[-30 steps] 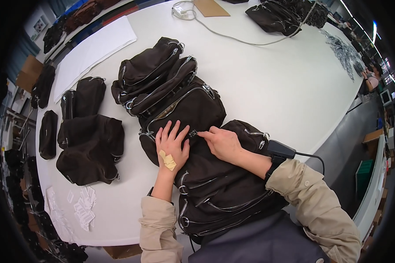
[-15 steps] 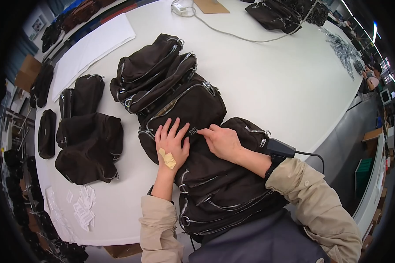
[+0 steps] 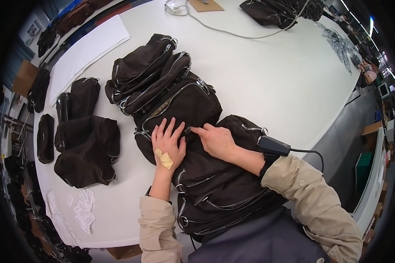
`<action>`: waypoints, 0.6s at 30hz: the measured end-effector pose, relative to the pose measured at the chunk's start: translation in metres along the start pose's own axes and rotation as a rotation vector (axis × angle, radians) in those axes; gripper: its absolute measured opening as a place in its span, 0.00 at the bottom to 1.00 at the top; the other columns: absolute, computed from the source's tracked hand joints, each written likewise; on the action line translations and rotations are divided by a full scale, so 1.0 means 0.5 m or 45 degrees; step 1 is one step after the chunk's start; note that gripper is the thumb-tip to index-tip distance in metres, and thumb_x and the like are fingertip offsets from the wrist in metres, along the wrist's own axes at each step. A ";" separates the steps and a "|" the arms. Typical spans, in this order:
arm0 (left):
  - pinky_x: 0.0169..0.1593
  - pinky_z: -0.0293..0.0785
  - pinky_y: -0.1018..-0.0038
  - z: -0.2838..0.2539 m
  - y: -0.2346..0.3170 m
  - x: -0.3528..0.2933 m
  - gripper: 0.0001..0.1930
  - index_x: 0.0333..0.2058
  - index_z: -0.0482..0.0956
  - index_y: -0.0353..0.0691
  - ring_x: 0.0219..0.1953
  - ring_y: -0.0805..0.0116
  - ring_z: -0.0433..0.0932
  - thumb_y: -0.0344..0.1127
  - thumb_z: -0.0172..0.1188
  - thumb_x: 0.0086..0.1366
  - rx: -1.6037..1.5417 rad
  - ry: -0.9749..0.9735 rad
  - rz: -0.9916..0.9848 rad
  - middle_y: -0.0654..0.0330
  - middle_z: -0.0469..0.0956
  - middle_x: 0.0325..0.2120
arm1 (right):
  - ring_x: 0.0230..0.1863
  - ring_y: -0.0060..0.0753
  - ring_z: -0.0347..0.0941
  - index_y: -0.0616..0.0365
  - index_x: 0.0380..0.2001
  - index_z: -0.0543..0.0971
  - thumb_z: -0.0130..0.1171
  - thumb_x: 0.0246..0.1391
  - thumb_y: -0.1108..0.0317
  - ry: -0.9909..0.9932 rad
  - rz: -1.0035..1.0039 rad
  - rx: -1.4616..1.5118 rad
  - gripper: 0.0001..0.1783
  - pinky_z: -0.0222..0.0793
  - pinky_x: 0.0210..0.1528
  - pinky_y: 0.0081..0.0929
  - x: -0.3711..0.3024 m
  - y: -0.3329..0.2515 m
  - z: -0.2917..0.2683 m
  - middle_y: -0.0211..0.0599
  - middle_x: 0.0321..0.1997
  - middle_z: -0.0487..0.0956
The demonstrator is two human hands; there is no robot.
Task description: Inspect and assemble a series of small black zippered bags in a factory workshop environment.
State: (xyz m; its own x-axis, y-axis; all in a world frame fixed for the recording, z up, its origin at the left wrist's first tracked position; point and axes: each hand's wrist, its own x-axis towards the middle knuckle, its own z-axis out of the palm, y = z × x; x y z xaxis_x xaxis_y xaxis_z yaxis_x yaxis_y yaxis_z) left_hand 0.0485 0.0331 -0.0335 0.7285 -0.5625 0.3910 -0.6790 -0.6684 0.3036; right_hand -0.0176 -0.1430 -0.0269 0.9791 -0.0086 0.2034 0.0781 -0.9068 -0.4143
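My left hand point(image 3: 167, 147) lies flat on a dark brown fabric bag point(image 3: 193, 103), fingers spread, with beige tape strips on its back. To its right, my right hand point(image 3: 217, 141) reaches its index fingertip to a small metal badge point(image 3: 188, 129) on the bag's front. The other fingers of that hand are curled, and whatever they may hold is hidden. An open zipper runs along the bag's upper edge. Under my forearms and against my body lie more dark bags point(image 3: 224, 193) with silver zippers and rings. A black device with a cable point(image 3: 274, 145) sits at my right wrist.
More bags point(image 3: 140, 65) are stacked beyond my hands. Small pouches and bags point(image 3: 85, 147) lie at the left, near white paper labels point(image 3: 85, 210). White sheets point(image 3: 90, 50) rest at the far left. A grey cable point(image 3: 232, 33) crosses the far side of the white table point(image 3: 289, 83).
The whole view has shifted slightly, so the table's contents appear a little further left. Both hands keep nearly the same place on the bag, the right fingertip still at the badge.
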 end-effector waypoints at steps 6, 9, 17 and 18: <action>0.66 0.54 0.55 0.001 0.002 0.004 0.24 0.53 0.77 0.51 0.63 0.54 0.63 0.35 0.61 0.55 0.011 0.005 0.009 0.57 0.71 0.57 | 0.25 0.36 0.76 0.45 0.50 0.78 0.55 0.50 0.72 -0.035 -0.192 -0.168 0.22 0.72 0.25 0.33 0.004 0.007 -0.001 0.34 0.30 0.74; 0.66 0.53 0.55 -0.001 0.001 0.004 0.24 0.53 0.77 0.52 0.63 0.54 0.63 0.35 0.61 0.55 0.017 0.003 0.007 0.57 0.71 0.57 | 0.26 0.39 0.77 0.44 0.50 0.79 0.54 0.52 0.71 -0.065 -0.115 -0.127 0.20 0.73 0.28 0.34 0.012 0.005 -0.004 0.35 0.30 0.74; 0.67 0.52 0.52 -0.002 0.005 -0.005 0.24 0.54 0.75 0.46 0.62 0.51 0.64 0.37 0.59 0.56 0.119 -0.022 0.062 0.53 0.72 0.56 | 0.34 0.44 0.77 0.39 0.50 0.78 0.52 0.58 0.65 -0.273 -0.167 0.428 0.16 0.75 0.34 0.38 0.011 -0.062 -0.098 0.36 0.34 0.76; 0.68 0.50 0.51 0.000 0.005 -0.011 0.24 0.53 0.76 0.45 0.63 0.51 0.63 0.38 0.59 0.56 0.150 -0.022 0.083 0.53 0.72 0.55 | 0.34 0.44 0.78 0.39 0.51 0.77 0.53 0.57 0.66 -0.315 -0.280 0.447 0.18 0.75 0.32 0.38 0.006 -0.089 -0.109 0.37 0.35 0.77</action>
State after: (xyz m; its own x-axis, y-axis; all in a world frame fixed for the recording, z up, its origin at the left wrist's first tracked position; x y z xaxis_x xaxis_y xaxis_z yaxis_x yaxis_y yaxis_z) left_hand 0.0426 0.0345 -0.0347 0.6854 -0.6144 0.3909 -0.7104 -0.6820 0.1738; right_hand -0.0286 -0.1257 0.0404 0.9443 0.3062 0.1203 0.3051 -0.6783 -0.6685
